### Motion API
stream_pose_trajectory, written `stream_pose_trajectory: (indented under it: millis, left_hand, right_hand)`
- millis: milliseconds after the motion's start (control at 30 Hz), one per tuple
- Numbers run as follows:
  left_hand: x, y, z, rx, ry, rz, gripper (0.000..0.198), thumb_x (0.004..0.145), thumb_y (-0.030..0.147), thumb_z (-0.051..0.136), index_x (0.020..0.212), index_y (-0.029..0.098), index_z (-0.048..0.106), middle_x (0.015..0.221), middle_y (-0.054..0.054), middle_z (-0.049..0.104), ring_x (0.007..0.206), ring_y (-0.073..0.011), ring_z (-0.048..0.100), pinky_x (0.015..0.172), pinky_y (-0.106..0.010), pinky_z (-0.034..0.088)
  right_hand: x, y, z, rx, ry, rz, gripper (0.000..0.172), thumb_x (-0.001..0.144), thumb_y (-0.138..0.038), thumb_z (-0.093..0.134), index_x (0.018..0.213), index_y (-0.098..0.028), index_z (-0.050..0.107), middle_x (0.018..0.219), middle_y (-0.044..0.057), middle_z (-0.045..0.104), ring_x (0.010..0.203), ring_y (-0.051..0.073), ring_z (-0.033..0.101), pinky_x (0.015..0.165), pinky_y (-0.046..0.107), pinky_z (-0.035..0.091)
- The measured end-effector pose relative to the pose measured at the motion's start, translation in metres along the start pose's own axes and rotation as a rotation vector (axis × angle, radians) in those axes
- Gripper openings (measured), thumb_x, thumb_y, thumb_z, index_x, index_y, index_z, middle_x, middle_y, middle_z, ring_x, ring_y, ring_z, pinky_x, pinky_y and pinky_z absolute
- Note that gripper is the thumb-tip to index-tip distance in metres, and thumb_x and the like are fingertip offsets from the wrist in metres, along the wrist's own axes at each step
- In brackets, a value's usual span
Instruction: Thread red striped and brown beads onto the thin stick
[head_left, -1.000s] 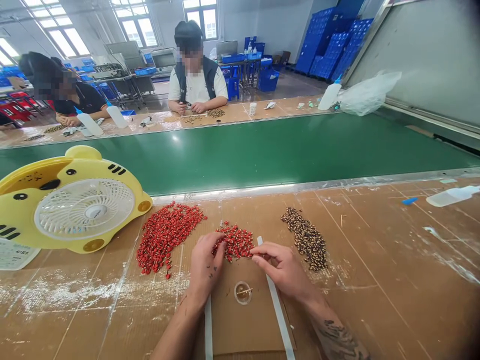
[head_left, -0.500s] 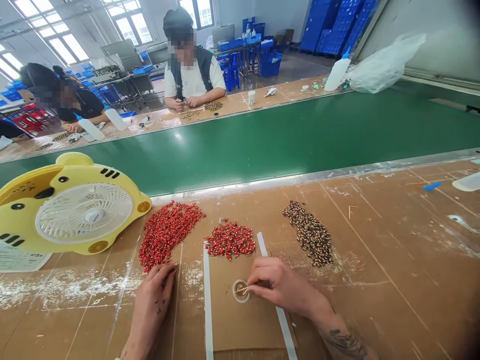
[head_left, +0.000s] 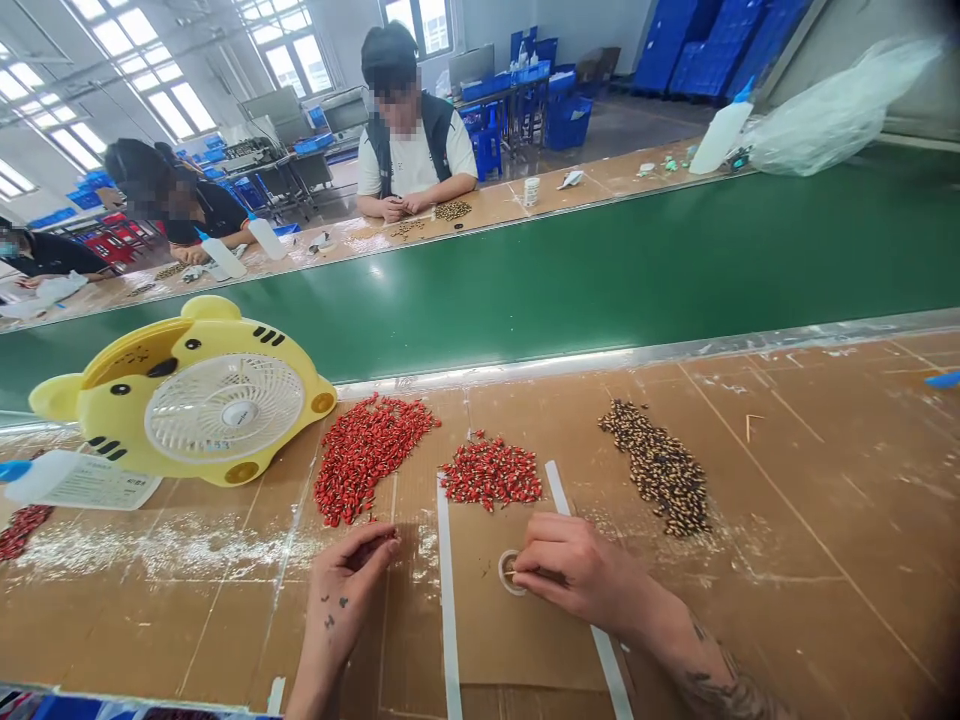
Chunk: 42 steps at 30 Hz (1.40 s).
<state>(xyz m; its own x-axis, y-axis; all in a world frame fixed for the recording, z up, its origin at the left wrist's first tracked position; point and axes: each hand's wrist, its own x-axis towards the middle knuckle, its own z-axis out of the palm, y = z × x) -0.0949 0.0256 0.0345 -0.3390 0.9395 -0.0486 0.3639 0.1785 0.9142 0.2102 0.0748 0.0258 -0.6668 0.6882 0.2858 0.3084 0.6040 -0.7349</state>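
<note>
My left hand (head_left: pixel 352 585) is just below the large pile of small red pieces (head_left: pixel 371 450), its thumb and fingertips pinched together. Something tiny may be at the fingertips, too small to make out. A thin wooden stick (head_left: pixel 511 573) is pinched in my right hand (head_left: pixel 574 565), its tip in a small round dish (head_left: pixel 504 583). That dish sits on a cardboard sheet (head_left: pixel 517 645) with white tape strips down both sides. At the sheet's top edge lies a smaller pile of red pieces with pale tips (head_left: pixel 491 472).
A pile of black-and-tan pieces (head_left: pixel 660 470) lies to the right. At left stand a yellow animal-shaped fan (head_left: pixel 217 400) and a lying bottle (head_left: pixel 82 480). Beyond runs a green conveyor belt (head_left: pixel 540 275), with several people (head_left: pixel 412 150) seated across it.
My left hand has moved right, away from the edge of the large red pile, with fingertips pinched. My right hand keeps the stick at the dish. The view has shifted left.
</note>
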Motion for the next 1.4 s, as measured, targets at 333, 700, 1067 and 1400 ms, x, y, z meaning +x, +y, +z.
stream_pose_trajectory:
  millis: [333,700,1067,1400]
  left_hand:
    - [0.008,0.028,0.056,-0.602,-0.324,-0.271,0.025,0.063,0.027,0.091,0.083,0.015,0.08,0.071,-0.007,0.08,0.067,-0.0162,0.074,0.067,-0.023,0.059]
    - [0.017,0.03,0.08,-0.817,-0.414,-0.405,0.024,0.054,0.019,0.094,0.074,0.016,0.082,0.072,-0.005,0.079,0.066,-0.0143,0.074,0.065,-0.021,0.056]
    - [0.017,0.005,0.093,-0.766,-0.501,-0.362,0.015,0.062,0.019,0.09,0.073,0.016,0.08,0.072,-0.004,0.077,0.061,-0.0118,0.067,0.06,-0.02,0.05]
    - [0.017,0.008,0.096,-0.744,-0.553,-0.344,0.01,0.066,0.017,0.086,0.073,0.015,0.078,0.071,-0.002,0.074,0.06,-0.0104,0.064,0.061,-0.02,0.048]
  right_hand:
    - [0.009,0.0,0.005,-0.23,-0.01,-0.111,0.042,0.105,-0.036,0.046,0.078,-0.018,0.072,0.069,0.004,0.061,0.065,0.017,0.052,0.059,0.028,0.036]
    - [0.011,0.007,0.0,-0.302,-0.012,-0.183,0.04,0.105,-0.029,0.044,0.074,-0.017,0.065,0.069,0.003,0.057,0.065,0.017,0.048,0.061,0.03,0.033]
    - [0.001,0.015,-0.001,-0.263,-0.001,-0.281,0.038,0.104,-0.022,0.043,0.071,-0.016,0.061,0.065,0.003,0.053,0.063,0.017,0.041,0.06,0.031,0.031]
    - [0.001,0.017,0.0,-0.221,-0.036,-0.249,0.03,0.101,-0.02,0.047,0.075,-0.016,0.062,0.065,0.003,0.053,0.063,0.017,0.04,0.061,0.03,0.031]
